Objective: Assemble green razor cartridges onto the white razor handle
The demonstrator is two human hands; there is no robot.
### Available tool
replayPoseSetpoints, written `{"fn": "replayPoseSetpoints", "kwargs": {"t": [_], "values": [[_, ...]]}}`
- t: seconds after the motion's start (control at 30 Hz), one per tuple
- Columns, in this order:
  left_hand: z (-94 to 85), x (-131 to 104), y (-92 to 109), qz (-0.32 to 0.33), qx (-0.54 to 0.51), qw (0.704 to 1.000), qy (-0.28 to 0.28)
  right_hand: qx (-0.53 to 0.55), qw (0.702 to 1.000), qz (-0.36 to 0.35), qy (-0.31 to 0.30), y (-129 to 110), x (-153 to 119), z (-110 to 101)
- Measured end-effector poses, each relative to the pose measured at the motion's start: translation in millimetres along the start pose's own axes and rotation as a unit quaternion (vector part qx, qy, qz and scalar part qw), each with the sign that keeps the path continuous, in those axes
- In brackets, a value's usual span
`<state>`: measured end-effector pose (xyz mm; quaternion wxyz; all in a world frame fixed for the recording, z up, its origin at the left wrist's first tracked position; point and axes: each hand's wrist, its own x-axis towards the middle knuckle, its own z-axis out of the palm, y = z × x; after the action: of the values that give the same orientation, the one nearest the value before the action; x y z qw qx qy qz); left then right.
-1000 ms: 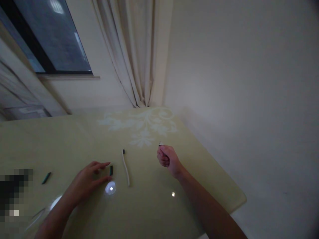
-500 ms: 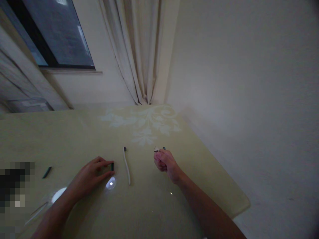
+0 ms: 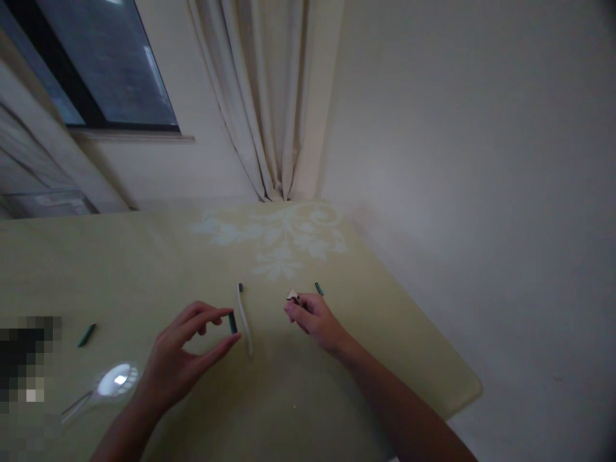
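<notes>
My left hand (image 3: 185, 350) pinches a small dark green cylinder (image 3: 233, 322), battery-like in shape, between thumb and fingertips. It is held upright, just left of a white toothbrush (image 3: 244, 321) with a dark head that lies lengthwise on the table. My right hand (image 3: 312, 319) is closed around a small object with a pale top and dark edge (image 3: 292, 296); the fingers hide most of it, so its kind is unclear. Another dark green cylinder (image 3: 319, 289) lies just beyond my right hand. A third green cylinder (image 3: 87, 335) rests at the left.
A shiny spoon (image 3: 113, 380) lies beside my left forearm. A blurred-out dark patch (image 3: 24, 353) covers the far left. The pale table (image 3: 385, 385) has a rounded right corner near the wall (image 3: 457, 160). Curtains (image 3: 269, 96) and a window (image 3: 115, 58) stand behind.
My left hand has moved right with the green cylinder, up close to the toothbrush. My right hand has shifted slightly left and turned, showing more of the cylinder beyond it.
</notes>
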<state>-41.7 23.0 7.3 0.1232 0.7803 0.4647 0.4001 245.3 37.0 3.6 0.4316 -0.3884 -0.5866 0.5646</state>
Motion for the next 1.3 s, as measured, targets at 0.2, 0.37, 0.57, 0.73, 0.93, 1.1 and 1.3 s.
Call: {"fn": "replayPoseSetpoints", "kwargs": {"t": [0.2, 0.37, 0.57, 0.73, 0.93, 1.1, 1.3], "values": [[22.1, -9.6, 45.7, 0.09, -0.061, 0.994, 0.0, -0.022, 0.998, 0.016, -0.051, -2.2, -5.7, 16.2], [28.5, -12.7, 57.1, 0.123, -0.079, 0.989, 0.005, 0.014, 0.995, 0.024, -0.095, -1.6, -8.3, 17.6], [27.8, -13.4, 54.7, 0.116, -0.076, 0.99, 0.001, 0.075, 0.99, 0.061, -0.104, -1.9, -11.6, 16.7], [28.2, -15.3, 53.1, 0.11, -0.084, 0.99, 0.008, 0.108, 0.984, 0.088, -0.114, -0.7, -13.5, 17.8], [29.4, -15.3, 55.8, 0.115, -0.085, 0.99, 0.015, 0.115, 0.979, 0.078, -0.151, -4.3, -11.7, 19.9], [30.5, -16.3, 56.2, 0.111, -0.075, 0.991, 0.012, 0.114, 0.979, 0.081, -0.15, -3.2, -11.3, 21.1], [32.7, -19.6, 54.0, 0.104, -0.075, 0.992, 0.004, 0.123, 0.976, 0.107, -0.146, 3.3, -13.7, 21.1]]}}
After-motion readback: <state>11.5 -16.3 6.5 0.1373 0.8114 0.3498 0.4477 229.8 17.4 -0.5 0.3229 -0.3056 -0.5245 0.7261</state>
